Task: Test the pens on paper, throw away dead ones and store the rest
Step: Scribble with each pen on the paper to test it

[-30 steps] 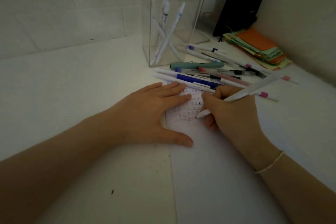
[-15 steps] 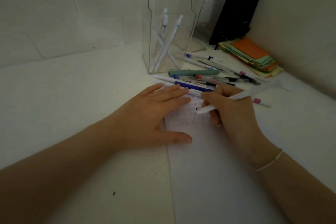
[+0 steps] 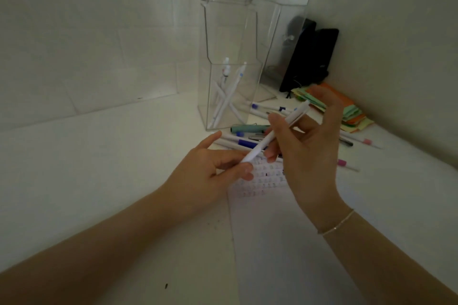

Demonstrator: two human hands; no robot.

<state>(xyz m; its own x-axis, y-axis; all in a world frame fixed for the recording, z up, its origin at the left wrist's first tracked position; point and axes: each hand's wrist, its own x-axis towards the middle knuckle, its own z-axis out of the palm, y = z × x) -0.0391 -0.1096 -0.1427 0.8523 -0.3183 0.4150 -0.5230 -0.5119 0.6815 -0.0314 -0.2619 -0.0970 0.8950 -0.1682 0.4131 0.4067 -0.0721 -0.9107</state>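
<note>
The right hand (image 3: 307, 153) holds a white pen (image 3: 273, 132) lifted clear of the paper (image 3: 285, 242), thumb and fingers curled round the upper barrel; the left hand (image 3: 208, 173) pinches the pen's lower end between thumb and fingertips. The pen slants between both hands, directly above the rows of test marks (image 3: 260, 181) at the far end of the paper. The step in hand appears to be the verdict on this pen and its disposal. Procedure: check the most recent marks beneath the hands for a continuous line; if ink shows, retract or cap the tip with the left hand, pass the pen fully to one hand, and drop it tip-down into the clear holder (image 3: 230, 96) standing beyond the left hand, where several white pens (image 3: 225, 99) already lean. If no ink shows, discard it; no bin is visible in this view. Keep the pen away from the untested pile (image 3: 250, 142) lying on the surface (image 3: 99, 168) just beyond the fingertips, to avoid mixing tested and untested stock. A note stack (image 3: 347, 111) lies beyond the right hand. No brand, label or legible writing can be read on the pen, holder or paper; the marks are too small and dim to decipher.
</note>
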